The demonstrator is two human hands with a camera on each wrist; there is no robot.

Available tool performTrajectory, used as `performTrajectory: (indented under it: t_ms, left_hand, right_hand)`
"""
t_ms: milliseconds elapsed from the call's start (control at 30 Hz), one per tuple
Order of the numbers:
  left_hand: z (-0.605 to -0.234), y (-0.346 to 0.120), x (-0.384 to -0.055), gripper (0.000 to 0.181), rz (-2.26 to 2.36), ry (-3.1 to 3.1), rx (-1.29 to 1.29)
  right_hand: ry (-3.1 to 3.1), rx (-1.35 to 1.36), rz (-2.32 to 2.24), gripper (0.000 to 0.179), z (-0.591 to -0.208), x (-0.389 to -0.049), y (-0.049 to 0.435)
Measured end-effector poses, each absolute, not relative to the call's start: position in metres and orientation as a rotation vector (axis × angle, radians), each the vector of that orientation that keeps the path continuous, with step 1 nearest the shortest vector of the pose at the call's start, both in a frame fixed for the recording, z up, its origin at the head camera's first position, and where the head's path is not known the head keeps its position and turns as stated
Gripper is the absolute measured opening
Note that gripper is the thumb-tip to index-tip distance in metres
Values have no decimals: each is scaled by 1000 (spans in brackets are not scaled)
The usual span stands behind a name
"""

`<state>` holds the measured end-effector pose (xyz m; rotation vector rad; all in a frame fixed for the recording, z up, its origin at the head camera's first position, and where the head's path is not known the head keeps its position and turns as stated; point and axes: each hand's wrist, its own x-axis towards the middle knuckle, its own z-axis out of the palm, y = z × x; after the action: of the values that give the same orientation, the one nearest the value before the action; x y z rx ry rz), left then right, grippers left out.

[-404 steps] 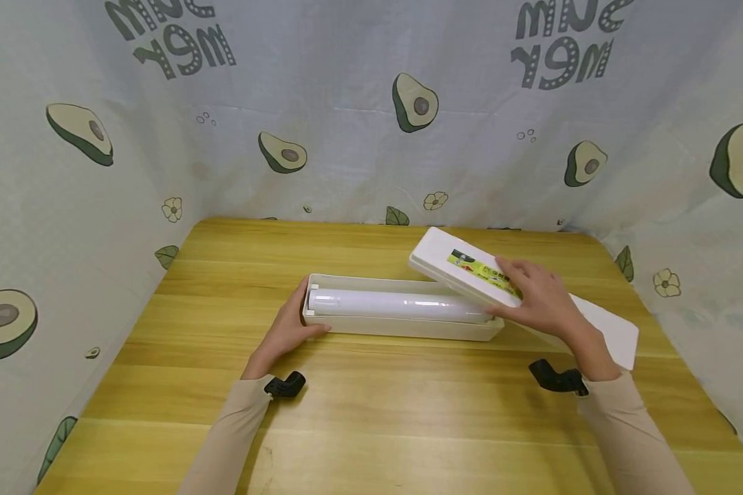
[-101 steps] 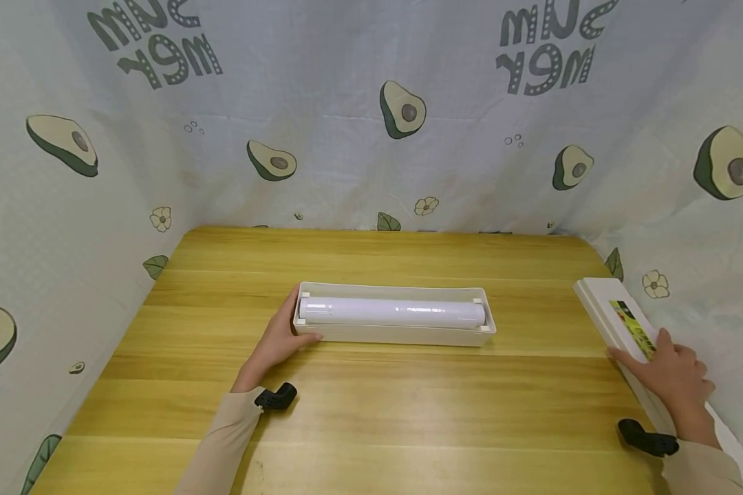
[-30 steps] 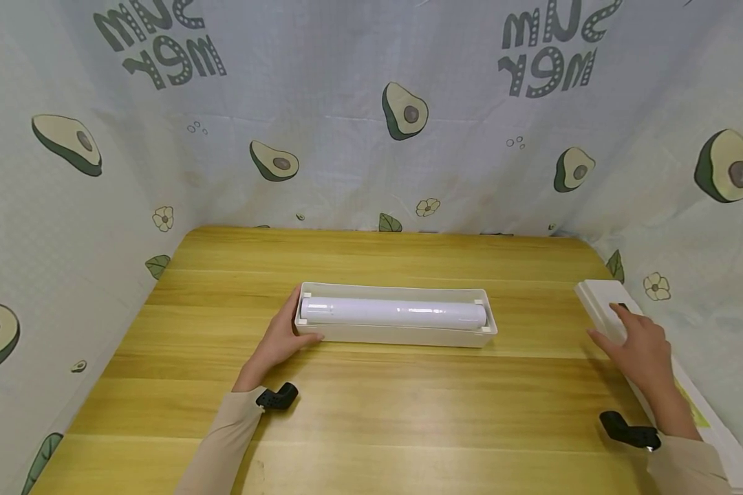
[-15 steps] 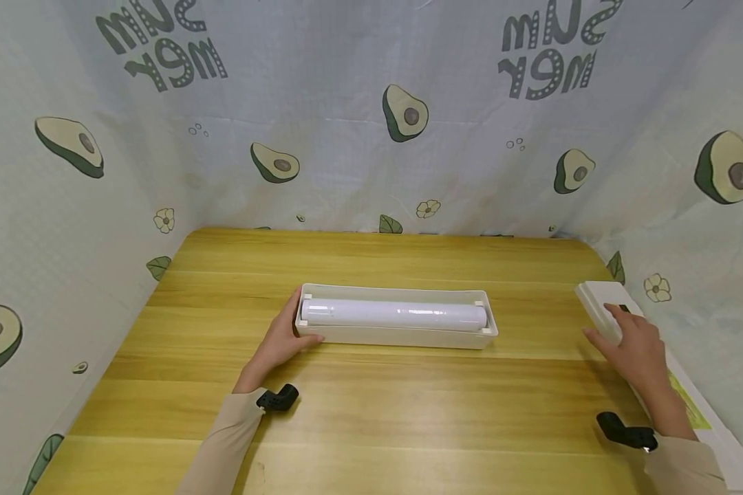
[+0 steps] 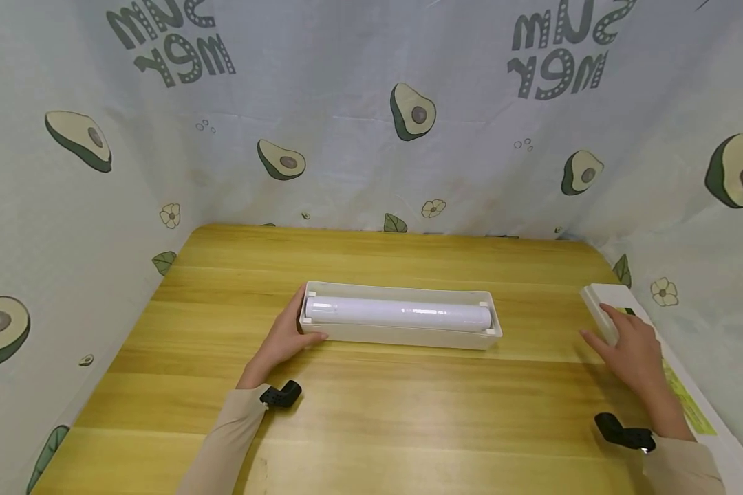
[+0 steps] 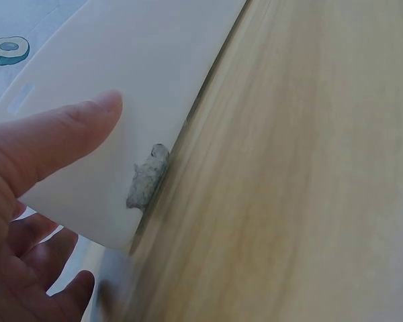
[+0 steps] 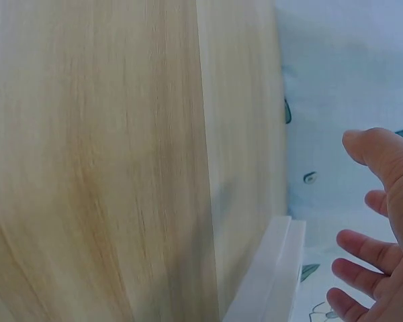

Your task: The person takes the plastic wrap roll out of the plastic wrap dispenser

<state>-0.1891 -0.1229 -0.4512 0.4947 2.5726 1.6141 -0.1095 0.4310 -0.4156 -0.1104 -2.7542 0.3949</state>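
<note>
A long white cling film box (image 5: 402,335) lies across the middle of the table without its lid. Inside it rests a glossy white roll (image 5: 396,313). My left hand (image 5: 281,338) grips the box's left end, thumb on the front wall and fingers round the end. In the left wrist view, a grey putty-like lump (image 6: 148,177) clings low on that wall. My right hand (image 5: 636,352) hovers over the white lid (image 5: 715,450) at the table's right side, fingers loose and apart from it. In the right wrist view the lid's end (image 7: 272,268) shows beside that hand.
The wooden table (image 5: 421,412) is bounded at the back and sides by a pale curtain (image 5: 347,89) printed with avocados. The lid lies slantwise along the right edge. A black wrist mount (image 5: 625,432) sits on each sleeve.
The right hand lifted the lid off the box, laid it at the right edge and let go. It has since shifted up and left above the lid. The left hand stays on the box.
</note>
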Motion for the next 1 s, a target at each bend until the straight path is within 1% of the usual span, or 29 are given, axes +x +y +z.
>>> performTrajectory:
  t_ms: [167,433,667,867,1000]
  left_hand:
    - [-440,-121,-184,101,1616,2566,504]
    - [-462,-125,-196,103,1616,2602,512]
    - [-432,-121,-182,99,1587,2582,502]
    - [-462,-124,-196,103,1599,2603,506]
    - [-464,-125,-197,103,1590,2613,510]
  right_hand:
    - [-2737,-81,399,59,-416,-114,430]
    - [-2737,-30,403,59,-414,-117,425]
    - [-2754,-36,420,60,-416,-120,420]
    - [-2678,47,451,58,-418,-125,417]
    - [-2662,63,465,59,-419,-129,415]
